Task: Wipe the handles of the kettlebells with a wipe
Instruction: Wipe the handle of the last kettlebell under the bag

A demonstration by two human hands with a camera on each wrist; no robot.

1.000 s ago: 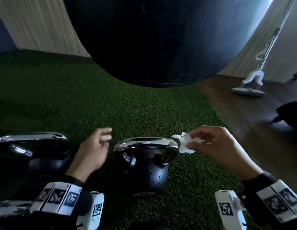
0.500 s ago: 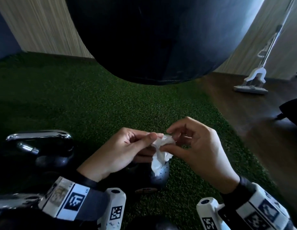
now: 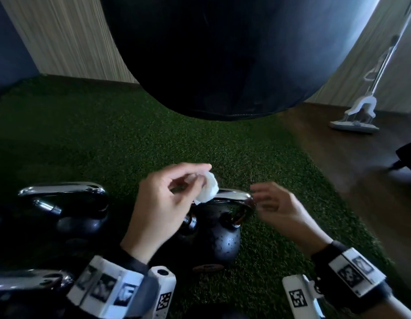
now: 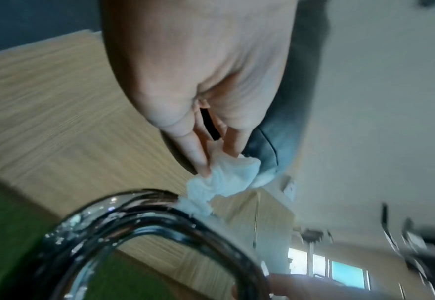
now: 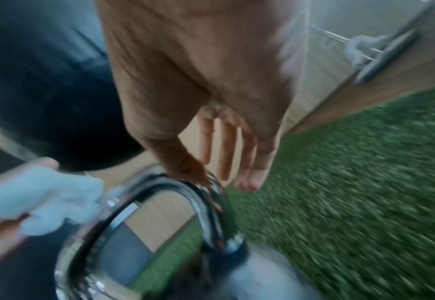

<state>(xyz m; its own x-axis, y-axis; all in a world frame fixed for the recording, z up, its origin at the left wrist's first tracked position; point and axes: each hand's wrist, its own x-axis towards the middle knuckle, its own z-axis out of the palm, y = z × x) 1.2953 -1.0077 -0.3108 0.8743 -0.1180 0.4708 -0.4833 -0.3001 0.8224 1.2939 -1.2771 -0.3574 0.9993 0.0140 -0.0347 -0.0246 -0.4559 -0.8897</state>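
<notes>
A black kettlebell (image 3: 222, 242) with a chrome handle (image 3: 234, 195) stands on the green turf in front of me. My left hand (image 3: 163, 203) pinches a crumpled white wipe (image 3: 208, 189) just above the handle's left part; in the left wrist view the wipe (image 4: 224, 182) touches the handle (image 4: 139, 205). My right hand (image 3: 275, 203) hovers at the handle's right end, fingers loose and holding nothing. In the right wrist view its fingers (image 5: 226, 150) hang straight beside the handle (image 5: 211, 194). A second kettlebell (image 3: 68, 208) with a chrome handle stands to the left.
A large black punching bag (image 3: 222, 54) hangs close above the turf ahead. Another chrome handle (image 3: 29, 280) shows at the lower left edge. A white mop (image 3: 358, 116) leans on the wall over the wooden floor at right, next to a dark object (image 3: 406, 157).
The wipe passed from my right hand to my left. The hands met over the kettlebell, then parted; the right moved right, empty, and the left holds the wipe over the handle.
</notes>
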